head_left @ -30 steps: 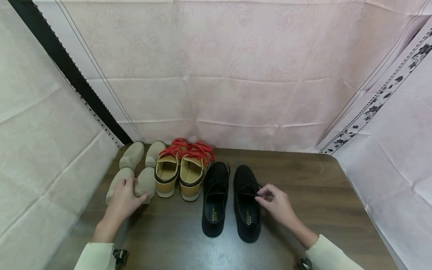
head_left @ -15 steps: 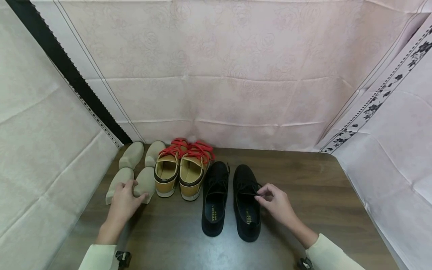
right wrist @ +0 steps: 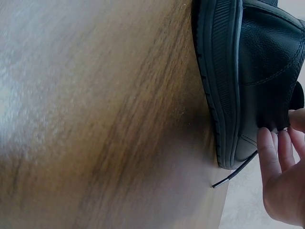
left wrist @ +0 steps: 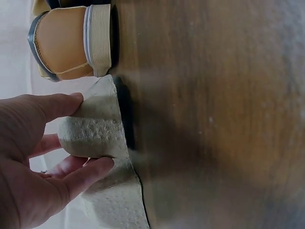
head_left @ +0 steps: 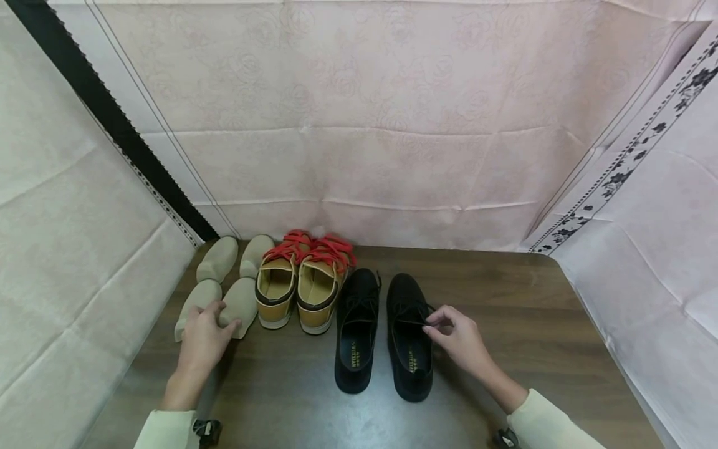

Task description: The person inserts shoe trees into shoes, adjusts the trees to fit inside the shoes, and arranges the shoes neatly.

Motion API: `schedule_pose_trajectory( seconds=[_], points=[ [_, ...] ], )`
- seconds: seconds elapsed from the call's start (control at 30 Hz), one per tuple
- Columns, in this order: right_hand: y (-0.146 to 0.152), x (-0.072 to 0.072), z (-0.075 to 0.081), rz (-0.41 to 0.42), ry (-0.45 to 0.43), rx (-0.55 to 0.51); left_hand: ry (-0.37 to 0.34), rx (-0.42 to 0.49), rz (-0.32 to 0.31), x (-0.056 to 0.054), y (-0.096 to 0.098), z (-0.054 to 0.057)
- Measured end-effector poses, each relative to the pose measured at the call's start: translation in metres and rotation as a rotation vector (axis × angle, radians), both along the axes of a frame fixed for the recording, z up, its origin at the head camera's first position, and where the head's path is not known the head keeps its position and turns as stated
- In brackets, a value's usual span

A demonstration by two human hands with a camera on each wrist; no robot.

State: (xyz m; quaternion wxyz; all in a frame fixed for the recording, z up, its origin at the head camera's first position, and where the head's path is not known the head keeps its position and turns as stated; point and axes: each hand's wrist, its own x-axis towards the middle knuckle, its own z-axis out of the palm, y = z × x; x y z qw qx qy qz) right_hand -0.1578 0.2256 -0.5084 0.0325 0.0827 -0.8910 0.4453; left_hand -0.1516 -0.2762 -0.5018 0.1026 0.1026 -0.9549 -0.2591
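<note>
In the head view, my left hand (head_left: 204,340) reaches over the nearer two of several grey moulded-pulp shoe inserts at the far left. It grips the right one of that near pair, shoe insert (left wrist: 93,131), with the thumb on one side and fingers on the other, some tucked between the two pieces. My right hand (head_left: 457,337) pinches the right side edge of the opening of a black lace-up shoe (head_left: 408,290). Its thumb is partly hidden at the frame edge in the right wrist view. The matching black shoe (head_left: 354,365) stands to its left.
A pair of tan shoes with red laces (head_left: 333,249) stands between the inserts and the black shoes. All are on a brown wood-grain surface (head_left: 505,299). Pale cloth (head_left: 392,125) hangs behind and at both sides. A black lace end (right wrist: 228,179) dangles by the right shoe.
My left forearm and sleeve have shifted slightly to the right and down, the hand staying at the inserts. The right hand and the shoes look the same.
</note>
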Motion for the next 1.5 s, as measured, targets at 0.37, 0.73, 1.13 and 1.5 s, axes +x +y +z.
schedule_pose_trajectory(
  seconds=[0.37,0.73,1.13,1.5],
  points=[
    [0.001,0.001,-0.001,0.002,-0.011,-0.015,0.035,-0.009,0.021,0.003,0.006,0.016],
    [0.001,0.001,-0.001,0.004,-0.003,-0.012,0.17,0.021,0.063,0.008,0.008,0.035],
    [0.001,-0.001,0.0,-0.004,0.006,-0.004,0.248,0.021,0.091,0.01,0.013,0.057],
    [0.0,0.0,-0.001,-0.007,0.0,0.019,0.348,0.007,0.064,0.01,0.019,0.071]
  ],
)
